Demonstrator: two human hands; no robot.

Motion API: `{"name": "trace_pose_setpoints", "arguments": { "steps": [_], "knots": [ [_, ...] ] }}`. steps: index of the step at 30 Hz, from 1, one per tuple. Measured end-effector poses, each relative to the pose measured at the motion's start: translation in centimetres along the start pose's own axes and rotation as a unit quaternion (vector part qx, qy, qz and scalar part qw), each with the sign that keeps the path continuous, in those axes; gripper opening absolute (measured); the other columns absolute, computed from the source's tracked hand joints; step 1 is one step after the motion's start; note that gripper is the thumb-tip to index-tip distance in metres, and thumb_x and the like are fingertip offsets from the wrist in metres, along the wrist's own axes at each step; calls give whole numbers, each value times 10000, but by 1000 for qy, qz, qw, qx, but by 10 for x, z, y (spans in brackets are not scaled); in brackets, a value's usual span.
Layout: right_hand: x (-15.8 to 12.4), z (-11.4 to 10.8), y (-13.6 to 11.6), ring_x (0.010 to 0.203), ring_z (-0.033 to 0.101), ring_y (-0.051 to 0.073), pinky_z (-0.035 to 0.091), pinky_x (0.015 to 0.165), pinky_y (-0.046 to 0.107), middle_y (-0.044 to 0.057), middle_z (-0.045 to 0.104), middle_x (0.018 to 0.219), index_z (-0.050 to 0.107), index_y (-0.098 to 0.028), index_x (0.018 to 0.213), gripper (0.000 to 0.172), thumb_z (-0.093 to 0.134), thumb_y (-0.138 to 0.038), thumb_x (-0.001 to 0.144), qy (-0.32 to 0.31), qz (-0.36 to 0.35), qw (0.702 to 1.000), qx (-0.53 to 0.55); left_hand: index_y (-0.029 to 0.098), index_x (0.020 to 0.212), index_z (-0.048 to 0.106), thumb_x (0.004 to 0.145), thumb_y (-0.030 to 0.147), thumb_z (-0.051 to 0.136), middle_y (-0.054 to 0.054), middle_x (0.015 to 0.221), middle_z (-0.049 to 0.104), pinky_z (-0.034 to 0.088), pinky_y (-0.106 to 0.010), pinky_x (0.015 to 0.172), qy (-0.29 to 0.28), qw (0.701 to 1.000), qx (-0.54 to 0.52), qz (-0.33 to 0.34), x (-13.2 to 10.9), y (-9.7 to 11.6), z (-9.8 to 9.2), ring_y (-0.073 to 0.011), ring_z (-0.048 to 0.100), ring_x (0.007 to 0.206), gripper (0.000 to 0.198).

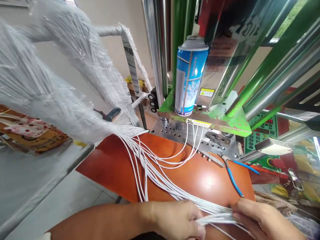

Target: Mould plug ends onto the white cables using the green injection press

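left hand [175,220] — closed around white wires [160,176] | right hand [262,213] — pinching those wires just beside it (a few strands splay loose) | wires lying across orange table [117,166], running up to steel die plate [172,131] | blue-handled side cutters [232,180] resting near right hand

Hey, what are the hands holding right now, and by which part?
The left hand and right hand both hold a bundle of white wires, gripping a stretch along its length at the near edge of the orange mat.
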State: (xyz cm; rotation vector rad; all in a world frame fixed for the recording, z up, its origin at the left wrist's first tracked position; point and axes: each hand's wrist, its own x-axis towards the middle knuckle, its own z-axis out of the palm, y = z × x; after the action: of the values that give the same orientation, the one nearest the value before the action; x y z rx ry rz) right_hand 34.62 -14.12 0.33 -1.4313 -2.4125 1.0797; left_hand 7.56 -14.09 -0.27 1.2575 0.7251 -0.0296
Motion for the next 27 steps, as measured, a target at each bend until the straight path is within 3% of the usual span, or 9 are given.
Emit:
{"name": "trace_pose_setpoints", "arguments": {
  "steps": [3, 10, 13, 16, 18, 20, 21, 24, 27],
  "knots": [
    [10, -15, -5, 693, 614, 176, 486, 666, 270, 7, 675, 756, 660, -260, 791, 370, 496, -503, 1016, -68, 24, 994, 88, 191, 834, 603, 966, 464, 553, 30, 633, 540, 367, -170, 392, -8, 990, -140, -25, 1, 4, -2, -65, 434, 408, 307],
    [40, -19, -10, 720, 595, 181, 497, 688, 289, 8, 655, 738, 662, -221, 771, 415, 608, -595, 942, 27, 54, 975, 213, 153, 865, 611, 832, 664, 696, 31, 627, 568, 349, -157, 351, 19, 964, -265, 6, 15, 6, -8, -50, 463, 396, 519],
    [52, -11, -23, 983, 678, 234, 555, 875, 345, 72, 738, 1068, 713, -227, 1120, 420, 572, -592, 967, 115, 50, 949, 289, 149, 890, 608, 814, 668, 718, 28, 621, 573, 361, -169, 364, 26, 955, -296, 14, 22, 14, -10, -55, 472, 391, 536],
    [63, 0, -24, 1109, 674, 256, 556, 968, 404, 109, 709, 1242, 648, -225, 1305, 478, 446, -562, 1034, 120, 22, 941, 316, 141, 892, 610, 812, 657, 727, 35, 592, 551, 309, -172, 366, 85, 950, -297, 49, 28, 26, -18, -45, 428, 374, 536],
    [73, 7, -17, 1113, 657, 270, 539, 984, 435, 126, 704, 1232, 649, -199, 1278, 451, 397, -502, 1058, 216, 14, 951, 221, 126, 903, 623, 828, 633, 729, 55, 577, 509, 211, -159, 368, 134, 949, -275, 79, 31, 31, -28, -14, 343, 376, 523],
    [85, 12, -7, 1122, 611, 316, 505, 966, 493, 163, 680, 1231, 631, -161, 1284, 415, 388, -412, 1060, 335, 36, 941, 26, 123, 874, 616, 846, 613, 721, 66, 581, 483, 149, -151, 377, 175, 950, -239, 102, 34, 31, -39, 3, 287, 393, 502],
    [90, 14, -2, 1105, 588, 340, 494, 919, 507, 181, 668, 1217, 624, -145, 1290, 399, 386, -363, 1055, 355, 55, 930, -80, 127, 836, 601, 849, 617, 713, 63, 582, 485, 162, -145, 376, 194, 951, -214, 107, 37, 29, -44, 1, 302, 398, 502],
    [97, 19, 3, 978, 562, 345, 443, 752, 440, 165, 669, 1053, 669, -155, 1156, 313, 396, -236, 1026, 307, 90, 906, -278, 147, 766, 555, 823, 671, 700, 21, 598, 554, 374, -155, 413, 230, 956, -142, 113, 44, 18, -54, -55, 492, 439, 546],
    [82, 24, 3, 864, 591, 284, 402, 683, 373, 106, 661, 916, 649, -190, 963, 244, 417, -230, 1028, 287, 61, 915, -278, 153, 806, 557, 808, 685, 699, -8, 603, 600, 516, -221, 484, 234, 958, -119, 115, 49, 10, -57, -121, 608, 495, 550]
  ]
}}
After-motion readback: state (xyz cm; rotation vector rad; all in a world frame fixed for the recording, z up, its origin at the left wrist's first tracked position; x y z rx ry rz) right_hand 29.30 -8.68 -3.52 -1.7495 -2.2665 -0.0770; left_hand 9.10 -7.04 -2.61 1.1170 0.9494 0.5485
